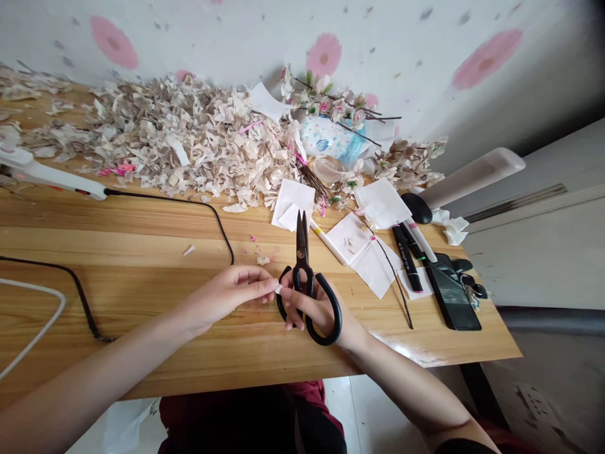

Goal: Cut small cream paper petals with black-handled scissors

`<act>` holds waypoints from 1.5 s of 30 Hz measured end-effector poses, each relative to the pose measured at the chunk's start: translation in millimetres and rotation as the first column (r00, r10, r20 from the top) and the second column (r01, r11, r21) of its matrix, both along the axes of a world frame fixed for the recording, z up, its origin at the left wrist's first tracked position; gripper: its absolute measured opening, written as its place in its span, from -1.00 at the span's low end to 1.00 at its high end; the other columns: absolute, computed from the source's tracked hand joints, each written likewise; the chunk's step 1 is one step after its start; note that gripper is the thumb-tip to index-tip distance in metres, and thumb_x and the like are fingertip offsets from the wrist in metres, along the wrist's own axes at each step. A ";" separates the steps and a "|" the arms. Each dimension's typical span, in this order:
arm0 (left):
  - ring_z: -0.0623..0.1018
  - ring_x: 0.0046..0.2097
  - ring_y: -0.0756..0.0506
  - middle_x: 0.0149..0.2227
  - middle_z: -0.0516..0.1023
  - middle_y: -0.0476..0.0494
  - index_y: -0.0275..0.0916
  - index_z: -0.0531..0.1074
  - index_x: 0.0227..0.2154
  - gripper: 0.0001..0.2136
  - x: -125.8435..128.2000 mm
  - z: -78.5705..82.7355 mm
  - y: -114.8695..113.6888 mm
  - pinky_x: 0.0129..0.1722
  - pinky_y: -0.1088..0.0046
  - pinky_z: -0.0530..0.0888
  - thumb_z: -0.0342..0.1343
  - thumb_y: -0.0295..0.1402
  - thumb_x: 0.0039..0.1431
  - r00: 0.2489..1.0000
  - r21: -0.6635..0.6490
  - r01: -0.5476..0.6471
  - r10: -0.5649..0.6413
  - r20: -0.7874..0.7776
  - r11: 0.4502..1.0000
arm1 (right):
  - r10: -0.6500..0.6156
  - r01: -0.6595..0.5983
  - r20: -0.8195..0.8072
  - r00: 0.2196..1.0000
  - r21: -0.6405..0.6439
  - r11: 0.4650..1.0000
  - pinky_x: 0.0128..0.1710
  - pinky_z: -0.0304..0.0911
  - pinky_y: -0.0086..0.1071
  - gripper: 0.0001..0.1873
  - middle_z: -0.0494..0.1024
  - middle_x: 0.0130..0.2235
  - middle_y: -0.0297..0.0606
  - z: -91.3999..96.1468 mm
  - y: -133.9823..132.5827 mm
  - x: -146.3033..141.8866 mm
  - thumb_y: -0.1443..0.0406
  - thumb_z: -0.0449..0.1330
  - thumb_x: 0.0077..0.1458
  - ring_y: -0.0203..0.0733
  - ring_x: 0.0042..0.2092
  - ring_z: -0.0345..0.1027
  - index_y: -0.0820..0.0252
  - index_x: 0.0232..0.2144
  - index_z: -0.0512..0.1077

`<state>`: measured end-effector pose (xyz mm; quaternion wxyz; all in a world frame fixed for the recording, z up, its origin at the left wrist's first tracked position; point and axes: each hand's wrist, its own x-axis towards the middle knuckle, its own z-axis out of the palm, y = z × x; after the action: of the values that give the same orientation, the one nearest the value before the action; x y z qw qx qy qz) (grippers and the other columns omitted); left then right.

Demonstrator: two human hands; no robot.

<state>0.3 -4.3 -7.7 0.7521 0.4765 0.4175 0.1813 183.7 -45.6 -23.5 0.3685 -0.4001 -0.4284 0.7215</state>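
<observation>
My left hand [241, 287] pinches a tiny piece of white paper [278, 289] between thumb and fingers. At the other side of that piece, the thumb and fingers of my right hand [314, 306] touch it too. Black-handled scissors [302, 252] hang on my right hand, their loops around its fingers and their dark blades nearly closed, pointing away from me. Just beyond my hands, small pink bits [254, 238] and a pale scrap [263, 260] lie on the wooden table [142, 233]. White paper squares [293, 198] lie past the scissor tips.
A large heap of crumpled pale scraps [189, 139] lines the wall. Artificial blossom branches [331, 104] rest at the back. Rightward are a thin dark stem [394, 271], black markers [407, 258] and a phone [454, 293]. A white corded tool [57, 173] and black cable [85, 309] lie left.
</observation>
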 end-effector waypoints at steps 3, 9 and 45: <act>0.37 -0.35 -0.01 -0.48 0.41 0.04 -0.24 0.40 -0.52 -0.68 -0.8 -4.4 -1.7 -0.23 0.45 0.30 0.16 -0.07 0.08 1.000 -0.004 0.012 -0.012 -0.001 1.000 | 0.001 -0.001 -0.001 1.000 -0.014 1.000 -0.51 0.41 -0.48 -0.74 0.25 -0.70 -0.58 0.6 0.3 -0.8 0.13 0.21 0.16 -0.46 -0.68 0.09 0.21 -0.39 0.34; 0.40 -0.25 -0.07 -0.40 0.43 -0.02 -0.23 0.39 -0.45 -0.61 -2.6 -7.8 -1.6 -0.15 0.38 0.28 0.08 0.05 0.11 0.997 0.094 -0.041 0.047 -0.065 0.995 | -0.094 0.094 -0.041 0.995 0.000 0.996 -0.55 0.38 -0.50 -0.75 0.27 -0.70 -0.58 -7.0 1.9 -2.9 0.15 0.23 0.14 -0.46 -0.69 0.07 0.20 -0.36 0.32; 0.50 -0.34 -0.10 -0.44 0.54 -0.12 -0.25 0.47 -0.48 -0.57 -3.5 -5.3 8.8 -0.24 0.36 0.44 0.03 0.06 0.12 0.954 0.307 -0.274 0.297 -0.031 0.912 | -0.526 0.274 0.822 0.219 0.465 0.842 -0.47 0.05 -0.36 -0.79 0.45 -0.52 -0.18 15.9 59.5 117.5 0.17 0.16 0.00 -0.10 -0.44 0.32 0.19 -0.50 0.35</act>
<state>-3.2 4.4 -13.0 0.6200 0.5252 0.4792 0.3318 301.3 13.9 -7.7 0.2722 -0.7896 -0.5169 0.1875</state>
